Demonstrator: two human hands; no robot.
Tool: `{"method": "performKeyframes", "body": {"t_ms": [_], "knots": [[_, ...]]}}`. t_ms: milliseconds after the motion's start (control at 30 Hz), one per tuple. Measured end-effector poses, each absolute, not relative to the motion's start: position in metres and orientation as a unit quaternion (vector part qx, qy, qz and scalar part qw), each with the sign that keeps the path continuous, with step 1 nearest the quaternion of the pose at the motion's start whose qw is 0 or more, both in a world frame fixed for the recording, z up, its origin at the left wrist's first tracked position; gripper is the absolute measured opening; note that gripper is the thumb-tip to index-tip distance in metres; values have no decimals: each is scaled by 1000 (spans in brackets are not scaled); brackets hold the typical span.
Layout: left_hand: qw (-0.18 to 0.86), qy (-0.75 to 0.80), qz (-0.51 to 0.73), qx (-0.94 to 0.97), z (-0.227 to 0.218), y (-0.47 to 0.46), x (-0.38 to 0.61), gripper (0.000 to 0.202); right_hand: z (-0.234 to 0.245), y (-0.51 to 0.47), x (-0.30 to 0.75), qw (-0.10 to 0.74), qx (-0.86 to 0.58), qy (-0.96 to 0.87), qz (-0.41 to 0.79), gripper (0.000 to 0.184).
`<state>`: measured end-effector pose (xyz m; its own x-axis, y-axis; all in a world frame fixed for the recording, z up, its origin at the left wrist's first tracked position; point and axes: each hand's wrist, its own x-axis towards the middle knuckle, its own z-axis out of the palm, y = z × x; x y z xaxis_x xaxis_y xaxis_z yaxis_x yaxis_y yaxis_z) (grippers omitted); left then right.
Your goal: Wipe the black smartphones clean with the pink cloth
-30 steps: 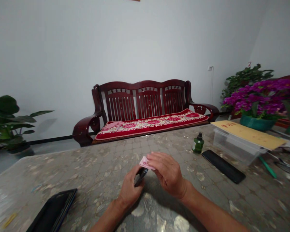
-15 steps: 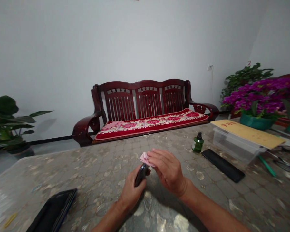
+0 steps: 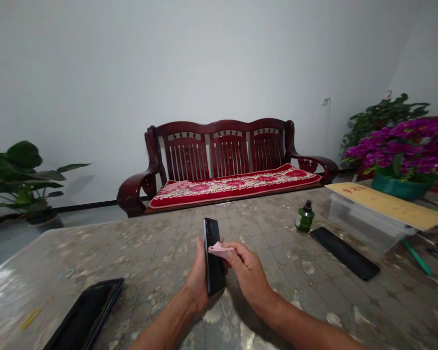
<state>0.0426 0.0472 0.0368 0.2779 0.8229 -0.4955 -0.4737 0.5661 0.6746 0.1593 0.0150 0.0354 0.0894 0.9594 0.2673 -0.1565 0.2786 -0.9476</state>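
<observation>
My left hand (image 3: 197,277) grips a dark smartphone (image 3: 215,277) along its edges, and the phone stands tilted above the table with its camera side towards me. A folded pink cloth (image 3: 221,250) is pinched between the thumb and fingers of my right hand (image 3: 248,272). The cloth lies against the phone's back, just below the camera lenses. Part of my left hand's fingers is hidden behind the phone.
A black phone-like slab (image 3: 345,253) lies to the right, beside a green bottle (image 3: 304,217). Farther right, a yellow envelope (image 3: 387,204) tops a clear plastic box (image 3: 365,226). A black wallet-like case (image 3: 83,313) and a yellow strip (image 3: 29,318) lie left.
The phone has turned from edge-on so its back now faces me. My right hand has moved down with the cloth from the phone's top end onto its back. The view has shifted slightly left.
</observation>
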Motion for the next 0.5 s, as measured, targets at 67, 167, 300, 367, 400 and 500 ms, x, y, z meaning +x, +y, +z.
{"method": "performKeyframes", "body": {"t_ms": [67, 167, 300, 367, 400, 500], "knots": [[776, 394, 459, 179, 38, 49, 44, 51, 37, 14, 159, 619, -399, -490, 466, 40], [775, 333, 496, 203, 37, 53, 45, 27, 43, 14, 162, 628, -409, -448, 488, 42], [786, 323, 496, 179, 35, 59, 39, 12, 50, 13, 166, 635, -414, -415, 502, 44], [794, 326, 492, 145, 35, 61, 35, 14, 52, 14, 168, 637, -412, -414, 502, 44], [800, 324, 488, 132, 36, 62, 33, 19, 52, 14, 168, 639, -413, -415, 499, 44], [826, 293, 469, 105, 37, 65, 28, 33, 50, 17, 170, 646, -418, -417, 484, 45]]}}
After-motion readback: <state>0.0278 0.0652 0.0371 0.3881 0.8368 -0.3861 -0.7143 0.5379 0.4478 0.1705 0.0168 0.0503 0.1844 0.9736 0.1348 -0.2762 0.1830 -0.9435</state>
